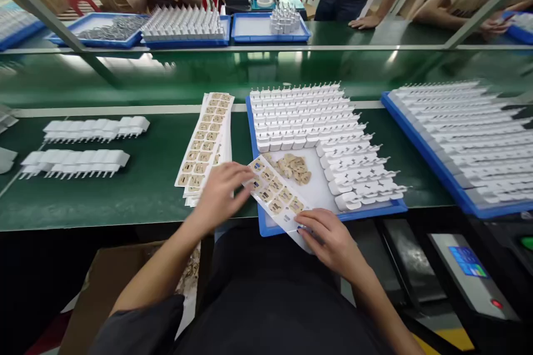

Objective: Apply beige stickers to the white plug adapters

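Note:
A white backing sheet of tan stickers (285,195) slants over the front left corner of a blue-rimmed tray (333,216). My left hand (222,191) pinches its upper left edge between thumb and fingers. At the lower right end, my right hand (328,236) grips the same sheet. Just behind it, a pile of loose tan pieces (295,168) lies on the tray floor. Rows of white plastic housings with metal pins (300,116) fill the tray's back and right side. Left of the tray rests a stack of sticker sheets (206,144), close to my left hand.
Two rows of white housings (75,163) lie on the green bench at left. Another full blue tray (433,155) stands at right, above a device with a screen (468,260). Across the green belt (200,75) are more trays and several people. A cardboard box (108,288) sits below.

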### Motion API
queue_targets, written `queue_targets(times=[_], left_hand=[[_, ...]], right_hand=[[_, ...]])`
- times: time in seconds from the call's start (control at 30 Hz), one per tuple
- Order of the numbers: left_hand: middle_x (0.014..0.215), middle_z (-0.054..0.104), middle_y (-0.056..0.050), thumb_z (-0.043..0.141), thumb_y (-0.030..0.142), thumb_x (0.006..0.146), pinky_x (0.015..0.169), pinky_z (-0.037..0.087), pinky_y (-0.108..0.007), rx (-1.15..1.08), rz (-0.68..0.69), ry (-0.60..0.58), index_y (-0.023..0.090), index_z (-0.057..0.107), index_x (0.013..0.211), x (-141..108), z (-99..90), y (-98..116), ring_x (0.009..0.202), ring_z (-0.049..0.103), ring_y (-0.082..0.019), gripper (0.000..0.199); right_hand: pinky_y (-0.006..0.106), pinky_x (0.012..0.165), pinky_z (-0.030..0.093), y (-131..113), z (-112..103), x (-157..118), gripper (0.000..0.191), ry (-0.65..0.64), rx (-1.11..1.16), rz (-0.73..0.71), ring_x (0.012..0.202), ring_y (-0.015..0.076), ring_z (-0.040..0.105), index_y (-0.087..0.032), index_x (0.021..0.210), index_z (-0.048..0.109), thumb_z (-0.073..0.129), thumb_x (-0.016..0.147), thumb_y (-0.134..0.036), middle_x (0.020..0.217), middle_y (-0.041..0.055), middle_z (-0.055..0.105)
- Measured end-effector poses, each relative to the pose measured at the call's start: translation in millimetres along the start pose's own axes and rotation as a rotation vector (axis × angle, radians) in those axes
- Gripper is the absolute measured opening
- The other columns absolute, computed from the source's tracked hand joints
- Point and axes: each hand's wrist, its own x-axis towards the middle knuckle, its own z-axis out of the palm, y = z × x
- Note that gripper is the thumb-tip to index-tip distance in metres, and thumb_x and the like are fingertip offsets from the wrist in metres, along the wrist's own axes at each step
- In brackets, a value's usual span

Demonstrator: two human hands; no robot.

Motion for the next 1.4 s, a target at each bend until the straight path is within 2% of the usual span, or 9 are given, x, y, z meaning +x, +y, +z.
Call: queue_targets(times=[0.1,0.27,0.43,0.6,0.83,0.97,1.07,1.23,1.4], left_hand=[[0.128,0.067,-0.009,0.063,0.034,0.093,0.109,0.043,-0.049,-0.084,0.129,-0.211,0.026,0.067,0.123,6,31.6,45,0.128,0.055,-0.030,0.031],[0.138,0.062,-0.011,0.063,0.052,0.091,0.118,0.032,-0.055,-0.130,0.175,-0.389,0.024,0.059,0.134,-4,54.4,59,0.136,0.049,-0.032,0.052],[0.138,0.062,-0.012,0.062,0.051,0.092,0.121,0.026,-0.053,-0.136,0.171,-0.430,0.020,0.050,0.138,-17,55.0,62,0.135,0.051,-0.029,0.057],[0.137,0.062,-0.013,0.061,0.047,0.093,0.123,0.023,-0.052,-0.137,0.159,-0.435,0.018,0.044,0.141,-23,53.7,65,0.136,0.051,-0.027,0.059],[0.137,0.062,-0.014,0.058,0.052,0.094,0.125,0.020,-0.053,-0.154,0.156,-0.415,0.018,0.043,0.145,-12,51.4,57,0.135,0.052,-0.027,0.063],[0.142,0.058,-0.015,0.051,0.050,0.098,0.126,0.013,-0.054,-0.124,0.144,-0.460,0.016,0.041,0.147,-6,48.7,54,0.138,0.050,-0.026,0.060],[0.143,0.057,-0.015,0.050,0.051,0.099,0.127,0.011,-0.054,-0.107,0.149,-0.471,0.015,0.038,0.147,-7,49.1,53,0.139,0.048,-0.026,0.061],[0.142,0.058,-0.015,0.050,0.051,0.099,0.126,0.012,-0.054,-0.103,0.158,-0.456,0.015,0.038,0.147,-9,51.6,53,0.139,0.049,-0.026,0.061],[0.141,0.059,-0.016,0.050,0.050,0.099,0.126,0.014,-0.054,-0.101,0.156,-0.462,0.014,0.039,0.146,-8,51.5,53,0.138,0.050,-0.026,0.061]], right_hand=[[0.038,0.083,0.060,-5,-4,-8,0.028,0.030,0.068,0.029,0.096,0.0221,0.070,-0.027,0.119,0.066,0.055,0.096,-0.017,0.106,0.0074,0.072],[0.041,0.087,0.054,2,-4,-6,0.023,0.127,-0.029,0.146,0.097,0.0234,0.066,-0.025,0.116,0.068,0.054,0.098,-0.023,0.104,0.0083,0.070],[0.043,0.083,0.046,9,0,1,0.021,0.041,-0.179,0.176,0.091,0.0247,0.060,-0.021,0.112,0.070,0.059,0.097,-0.030,0.097,0.0088,0.067],[0.042,0.085,0.044,7,3,4,0.016,-0.033,-0.101,0.179,0.093,0.0241,0.058,-0.022,0.108,0.070,0.061,0.095,-0.027,0.100,0.0079,0.065],[0.040,0.084,0.047,12,8,10,0.009,-0.018,-0.014,0.183,0.092,0.0235,0.058,-0.017,0.096,0.065,0.056,0.096,-0.018,0.095,0.0077,0.064],[0.035,0.081,0.049,13,9,14,0.012,-0.018,-0.034,0.251,0.089,0.0216,0.062,-0.015,0.103,0.064,0.054,0.098,-0.018,0.099,0.0084,0.065],[0.034,0.079,0.048,12,7,19,0.015,-0.070,-0.100,0.264,0.087,0.0211,0.064,-0.016,0.108,0.066,0.055,0.098,-0.019,0.097,0.0075,0.067],[0.034,0.080,0.046,15,7,29,0.010,-0.180,-0.151,0.268,0.089,0.0218,0.064,-0.018,0.098,0.070,0.061,0.095,-0.021,0.093,0.0058,0.067],[0.034,0.077,0.045,20,12,35,0.007,-0.240,-0.157,0.266,0.087,0.0216,0.062,-0.016,0.092,0.065,0.059,0.095,-0.017,0.091,0.0065,0.064]])
